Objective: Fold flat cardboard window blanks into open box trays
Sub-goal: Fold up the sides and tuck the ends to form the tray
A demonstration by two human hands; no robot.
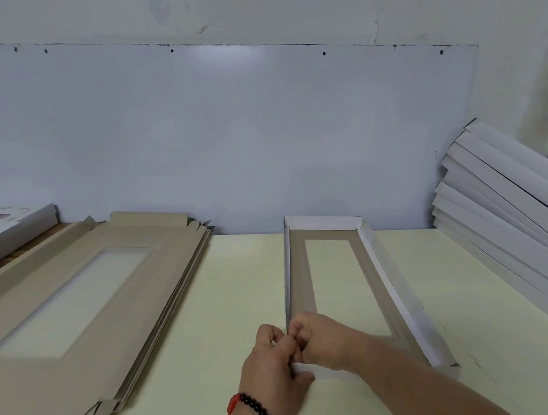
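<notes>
A long narrow cardboard window tray (378, 263) lies on the pale table (240, 280), white walls standing up around a grey-brown inside with a rectangular cut-out. Both hands meet at its near left corner. My left hand (270, 359), with a bead bracelet on the wrist, pinches the near wall's corner flap. My right hand (316, 340) curls its fingers round the same corner from the inside. A stack of flat grey-brown window blanks (113, 316) lies to the left.
Several folded white trays (506, 199) lean in a row against the wall at the right. Another white tray (3, 233) sits at the far left behind the blanks. A white panel (222, 137) covers the wall behind the table.
</notes>
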